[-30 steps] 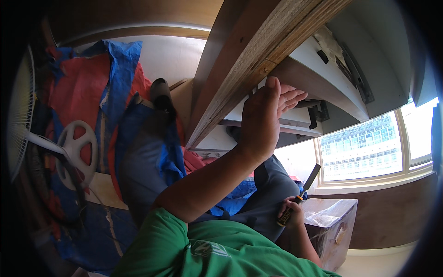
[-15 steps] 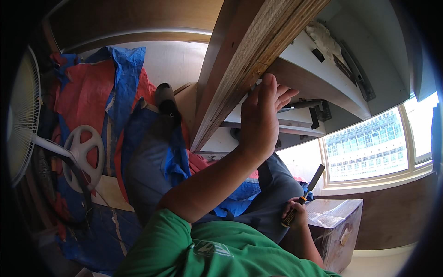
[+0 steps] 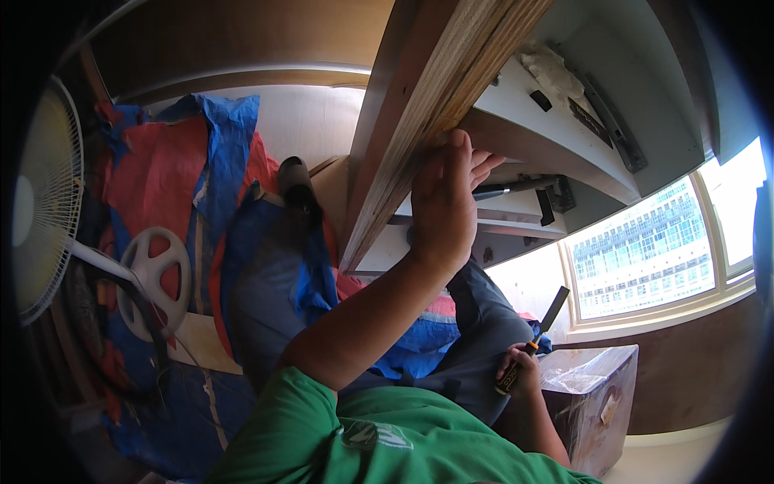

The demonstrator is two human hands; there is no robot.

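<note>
For the left hand (image 3: 445,206), the way upward is blocked by the raw board edge (image 3: 453,85); between the chisel (image 3: 552,310) and the cabinet (image 3: 661,101), free room is seen.

- We hold our left hand (image 3: 447,206) raised above and left of the right-hand grip, unclenched, thumb (image 3: 459,152) upright, fingers (image 3: 485,165) extended to its right.
- Our left forearm (image 3: 375,316) slants up to a bent wrist (image 3: 443,264).
- Our right hand (image 3: 520,369) curls into its grip, right forearm (image 3: 548,429) below.
</note>
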